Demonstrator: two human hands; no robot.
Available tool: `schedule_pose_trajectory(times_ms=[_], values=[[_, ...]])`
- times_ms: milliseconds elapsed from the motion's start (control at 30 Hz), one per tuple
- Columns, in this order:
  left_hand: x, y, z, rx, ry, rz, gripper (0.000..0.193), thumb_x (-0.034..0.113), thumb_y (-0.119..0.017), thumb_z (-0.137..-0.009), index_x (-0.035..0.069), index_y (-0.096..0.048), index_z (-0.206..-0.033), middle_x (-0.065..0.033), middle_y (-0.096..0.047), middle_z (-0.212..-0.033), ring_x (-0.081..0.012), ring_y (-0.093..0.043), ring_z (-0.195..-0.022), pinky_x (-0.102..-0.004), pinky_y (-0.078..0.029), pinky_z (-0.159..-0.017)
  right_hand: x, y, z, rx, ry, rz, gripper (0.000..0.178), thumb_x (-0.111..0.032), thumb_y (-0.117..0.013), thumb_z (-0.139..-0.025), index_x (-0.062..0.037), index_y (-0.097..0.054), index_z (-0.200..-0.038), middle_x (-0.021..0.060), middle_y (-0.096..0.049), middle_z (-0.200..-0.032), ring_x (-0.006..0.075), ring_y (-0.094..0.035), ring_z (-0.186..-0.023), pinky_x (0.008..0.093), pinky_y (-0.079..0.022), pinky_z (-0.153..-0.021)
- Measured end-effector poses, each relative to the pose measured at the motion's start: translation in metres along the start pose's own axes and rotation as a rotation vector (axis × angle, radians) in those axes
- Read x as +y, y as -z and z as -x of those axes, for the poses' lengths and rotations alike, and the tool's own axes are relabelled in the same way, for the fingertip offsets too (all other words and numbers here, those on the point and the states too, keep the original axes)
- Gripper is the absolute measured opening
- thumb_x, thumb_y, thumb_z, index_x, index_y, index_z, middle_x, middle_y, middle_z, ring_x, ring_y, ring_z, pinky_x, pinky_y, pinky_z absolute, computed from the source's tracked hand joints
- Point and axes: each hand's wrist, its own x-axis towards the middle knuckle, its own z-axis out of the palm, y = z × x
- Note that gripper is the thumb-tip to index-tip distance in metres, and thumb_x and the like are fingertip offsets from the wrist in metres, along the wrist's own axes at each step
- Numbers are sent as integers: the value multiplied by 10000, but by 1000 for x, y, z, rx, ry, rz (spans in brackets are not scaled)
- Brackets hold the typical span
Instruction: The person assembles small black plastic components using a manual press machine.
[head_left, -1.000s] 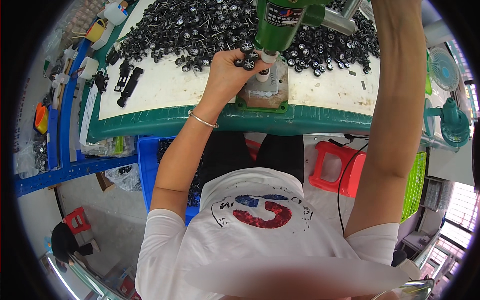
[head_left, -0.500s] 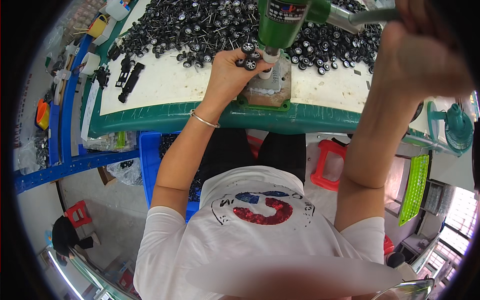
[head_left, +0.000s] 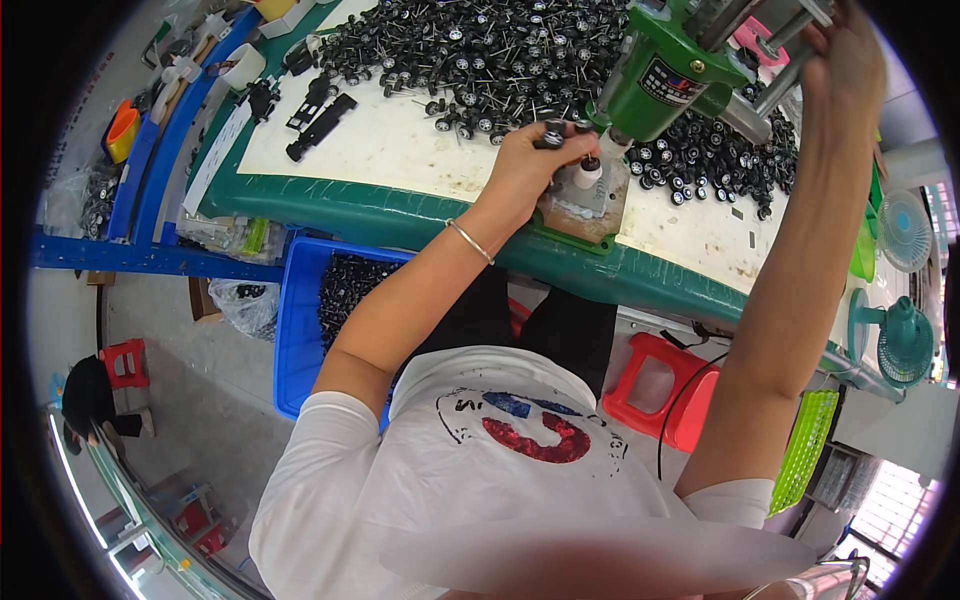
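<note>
A green hand press [head_left: 668,70] stands on a brown base plate [head_left: 583,208] at the table's near edge. My left hand [head_left: 530,165] is at the foot of the press, fingers closed on small black wheel parts [head_left: 552,133] beside the white fixture [head_left: 592,172]. My right hand [head_left: 838,52] is raised at the upper right, gripping the press's metal lever [head_left: 790,40]. A big heap of small black wheels on axles [head_left: 500,50] covers the white tabletop behind the press.
The white table has a green padded edge [head_left: 400,215]. A blue bin [head_left: 300,320] with black parts sits below it at my left. Black toy chassis pieces [head_left: 318,118] lie on the left. A red stool [head_left: 665,390] stands underneath; teal fans [head_left: 900,335] at the right.
The view has swung, so the press and table now sit tilted toward the upper right. My right hand has risen with the lever. My left hand stays at the press foot.
</note>
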Motion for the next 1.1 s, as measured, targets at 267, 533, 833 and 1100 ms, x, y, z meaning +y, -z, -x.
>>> schedule_pose_trajectory(times_ms=[267,533,833,1100], values=[[48,83,26,-186,223,-4,351,168,-719,-817,15,-614,-1114,-1,-529,-644,-102,-547,-572,-203,-356,-464,43,59,-23,-190,-135,-101,212,-213,-512,-969,-23,-590,-1021,34,-561,-820,104,-486,-668,246,-366,-589],[107,238,134,-198,265,-1671,452,77,-785,-675,33,-641,-1100,-97,-680,-902,-232,-655,-847,-333,-497,-758,65,123,35,-151,-150,236,330,-230,-564,-949,-3,-593,-1188,39,-636,-948,97,-577,-782,217,-455,-598],[53,106,38,-154,-413,-1235,208,85,-678,-794,55,-692,-999,-78,-659,-997,-263,-602,-961,-347,-477,-814,154,198,141,-416,-198,861,248,-208,-686,-848,-55,-658,-1041,48,-639,-944,143,-587,-719,283,-486,-654],[8,61,-30,-114,-784,-1504,136,117,-714,-750,87,-688,-880,-31,-584,-829,-250,-544,-819,-371,-439,-729,154,195,165,-363,-70,1161,231,-182,-690,-822,-58,-622,-1005,91,-578,-962,256,-580,-776,358,-481,-702]])
